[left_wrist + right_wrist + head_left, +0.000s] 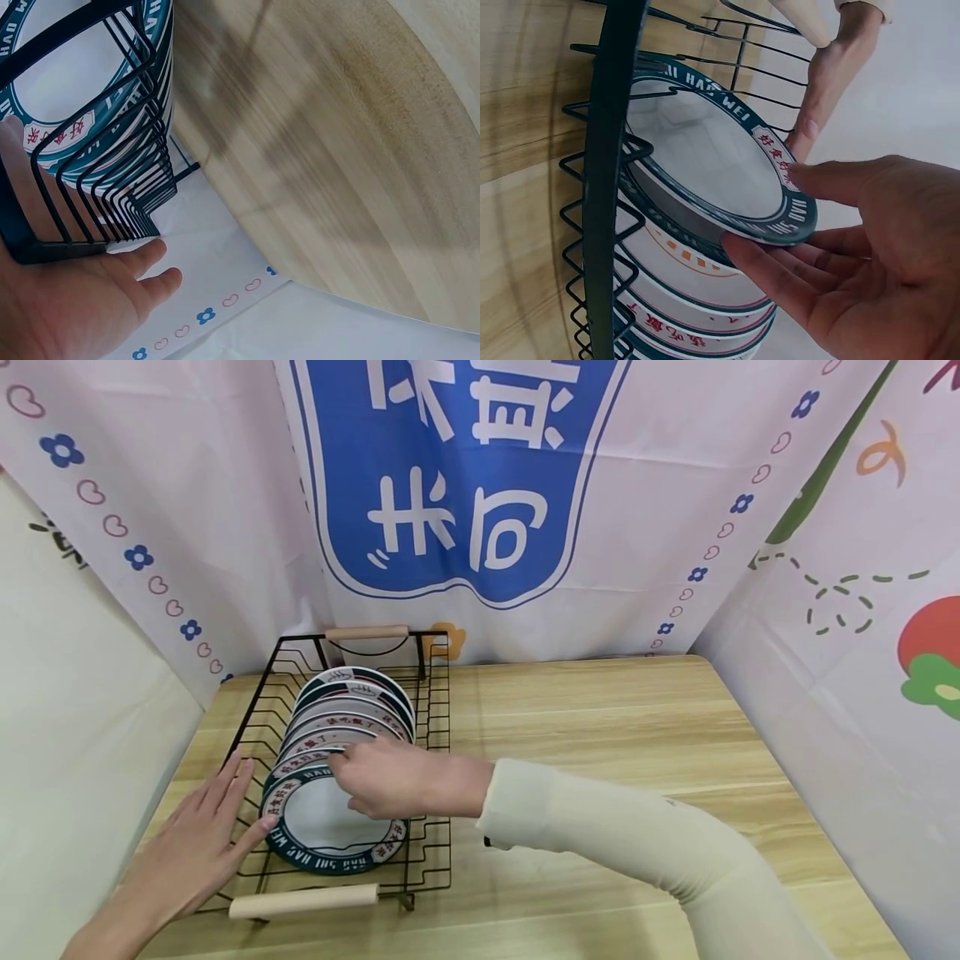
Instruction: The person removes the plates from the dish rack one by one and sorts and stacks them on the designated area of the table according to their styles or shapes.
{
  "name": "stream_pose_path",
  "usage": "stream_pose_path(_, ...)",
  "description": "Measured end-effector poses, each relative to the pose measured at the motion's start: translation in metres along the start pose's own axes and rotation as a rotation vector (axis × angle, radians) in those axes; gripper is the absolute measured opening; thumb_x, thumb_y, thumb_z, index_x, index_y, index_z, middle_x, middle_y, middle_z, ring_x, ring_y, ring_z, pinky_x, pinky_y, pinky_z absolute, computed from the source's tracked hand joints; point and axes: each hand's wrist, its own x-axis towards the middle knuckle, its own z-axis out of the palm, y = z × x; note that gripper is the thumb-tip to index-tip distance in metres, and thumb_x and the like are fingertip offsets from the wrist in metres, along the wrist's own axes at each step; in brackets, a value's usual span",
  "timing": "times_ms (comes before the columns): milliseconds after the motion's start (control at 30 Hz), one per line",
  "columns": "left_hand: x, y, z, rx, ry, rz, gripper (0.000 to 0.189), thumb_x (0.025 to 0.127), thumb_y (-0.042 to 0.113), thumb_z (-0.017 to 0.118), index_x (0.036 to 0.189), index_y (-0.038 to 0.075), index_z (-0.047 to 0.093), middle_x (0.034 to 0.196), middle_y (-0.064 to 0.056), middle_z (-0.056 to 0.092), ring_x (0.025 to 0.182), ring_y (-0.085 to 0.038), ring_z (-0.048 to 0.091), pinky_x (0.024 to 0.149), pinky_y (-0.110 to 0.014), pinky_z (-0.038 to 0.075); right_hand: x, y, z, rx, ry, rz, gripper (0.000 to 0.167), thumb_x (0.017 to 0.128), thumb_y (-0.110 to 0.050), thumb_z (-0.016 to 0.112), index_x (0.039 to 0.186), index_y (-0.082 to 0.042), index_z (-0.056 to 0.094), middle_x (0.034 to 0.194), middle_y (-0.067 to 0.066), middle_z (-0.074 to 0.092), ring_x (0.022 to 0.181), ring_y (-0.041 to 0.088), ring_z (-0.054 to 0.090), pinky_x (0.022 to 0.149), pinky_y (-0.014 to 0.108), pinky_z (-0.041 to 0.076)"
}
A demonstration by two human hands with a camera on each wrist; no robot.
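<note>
With the right hand (390, 777), pinching the upper rim of the nearest plate (322, 814), thumb laid on its face and fingers behind. With the left hand (198, 831), resting along the left side of the dark wire rack (604, 150), fingers extended and loose, thumb at the plate's left rim; cannot tell whether pressing there. Within the rack, toward its near end, the pinched plate, tilted, with a white middle and a green border lettered in white. Just beyond it, on the far side, a row of further plates (348, 702), some with red characters. At the rack's near end, a pale near handle (303, 902); at the far end, a similar far handle (367, 632). Under the rack, a wood-grained table (600, 735), with more of its surface to the right, beneath a pale sleeve (600, 810). Past the table's far edge, white cloth bearing a blue panel (457, 560) with white characters.
</note>
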Motion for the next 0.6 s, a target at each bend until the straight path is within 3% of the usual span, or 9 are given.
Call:
stream_pose_path(300,0.000,0.000,0.001,-0.001,-0.013,-0.019,0.084,0.112,0.043,0.050,0.167,-0.006,0.010,0.176,-0.025,0.004,0.158,-0.051,0.015,0.119,-0.018,-0.023,0.006,0.001,0.007,0.059,0.016,0.041,0.025,0.107,-0.019,0.062,0.127,-0.005,0.068,0.096,-0.002,0.069,0.073,0.005,0.063,0.062,0.011,0.052)
stream_pose_path(600,-0.001,0.000,0.000,0.008,-0.013,-0.004,0.079,0.114,0.039,0.046,0.167,-0.005,0.008,0.175,-0.027,0.006,0.161,-0.046,0.011,0.119,-0.016,-0.022,0.010,0.002,0.014,0.068,0.041,0.075,0.011,0.105,-0.020,0.067,0.110,-0.013,0.074,0.098,-0.004,0.072,0.081,0.005,0.066,0.072,0.013,0.056)
